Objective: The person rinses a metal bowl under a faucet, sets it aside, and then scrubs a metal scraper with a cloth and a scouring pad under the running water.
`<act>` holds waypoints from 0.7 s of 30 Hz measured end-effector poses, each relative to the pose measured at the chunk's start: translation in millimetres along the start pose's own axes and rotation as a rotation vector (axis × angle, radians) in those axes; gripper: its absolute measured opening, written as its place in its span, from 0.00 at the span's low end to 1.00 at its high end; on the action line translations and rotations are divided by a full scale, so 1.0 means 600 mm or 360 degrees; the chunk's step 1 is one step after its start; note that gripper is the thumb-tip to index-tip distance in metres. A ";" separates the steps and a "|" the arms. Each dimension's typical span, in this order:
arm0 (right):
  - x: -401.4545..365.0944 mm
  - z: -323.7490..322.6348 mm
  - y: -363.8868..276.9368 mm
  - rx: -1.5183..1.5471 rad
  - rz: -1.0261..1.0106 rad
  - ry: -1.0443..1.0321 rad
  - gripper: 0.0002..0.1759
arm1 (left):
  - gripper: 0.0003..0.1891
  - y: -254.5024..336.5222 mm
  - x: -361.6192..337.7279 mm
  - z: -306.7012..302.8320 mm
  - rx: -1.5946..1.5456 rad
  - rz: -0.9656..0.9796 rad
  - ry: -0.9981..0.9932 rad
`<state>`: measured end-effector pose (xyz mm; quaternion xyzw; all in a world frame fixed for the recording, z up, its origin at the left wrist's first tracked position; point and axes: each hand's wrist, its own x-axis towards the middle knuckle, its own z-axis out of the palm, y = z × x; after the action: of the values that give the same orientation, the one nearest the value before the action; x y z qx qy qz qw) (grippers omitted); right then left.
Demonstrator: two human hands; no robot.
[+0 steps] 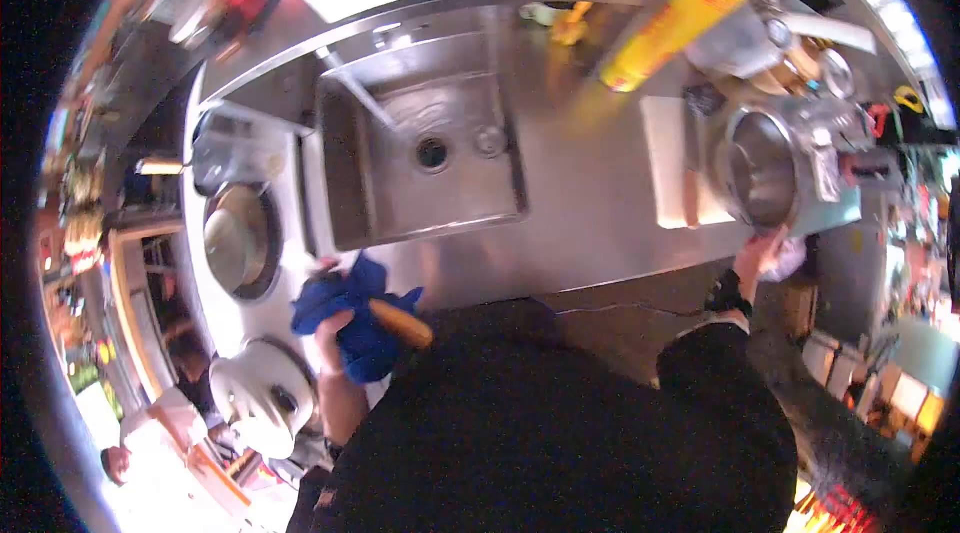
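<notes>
My left hand [332, 326] is closed around a bunched blue cloth [368, 353], left of my body and below the sink's near left corner. A tan, handle-like piece [400, 323] sticks out beside the cloth; what it belongs to is hidden. On the right, my right hand [760, 255] has its fingers on the near rim of a round metal pot [765, 168], at the counter's front edge. The pot's opening faces me. A pale pinkish item [787, 260] shows just beyond that hand, too blurred to name.
A steel sink [430, 198] with a drain is set in the counter [580, 233]. Left of it are a clear container [235, 153] and a round pan [240, 238]. A yellow box [670, 33], a white board [668, 158] and stacked containers stand right. Another person [165, 423] is at lower left.
</notes>
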<state>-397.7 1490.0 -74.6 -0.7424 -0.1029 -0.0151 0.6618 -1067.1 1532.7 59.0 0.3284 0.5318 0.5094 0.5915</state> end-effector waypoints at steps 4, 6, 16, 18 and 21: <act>-0.064 -0.020 0.007 0.0101 0.0084 0.0250 0.23 | 0.32 0.036 0.004 0.062 -0.0621 -0.0185 -0.0118; -0.143 0.025 -0.052 0.0069 0.0104 0.0009 0.19 | 0.32 0.030 0.020 0.064 -0.0688 -0.0243 -0.0090; -0.716 0.264 -0.270 0.0001 0.0029 -0.2913 0.22 | 0.17 -0.041 0.143 0.039 -0.0650 -0.0584 0.0187; -0.752 0.300 -0.284 -0.0282 -0.0061 -0.2946 0.20 | 0.17 -0.067 0.178 0.027 -0.0651 -0.0507 0.0189; -0.774 0.345 -0.288 -0.0780 -0.0118 -0.2931 0.17 | 0.15 -0.094 0.224 0.004 -0.0652 -0.0467 0.0230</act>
<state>-905.5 1650.3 -4.9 -0.5771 -0.6010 0.5333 0.1460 -1061.7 1646.3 -32.4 0.0838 0.5004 0.5373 0.6737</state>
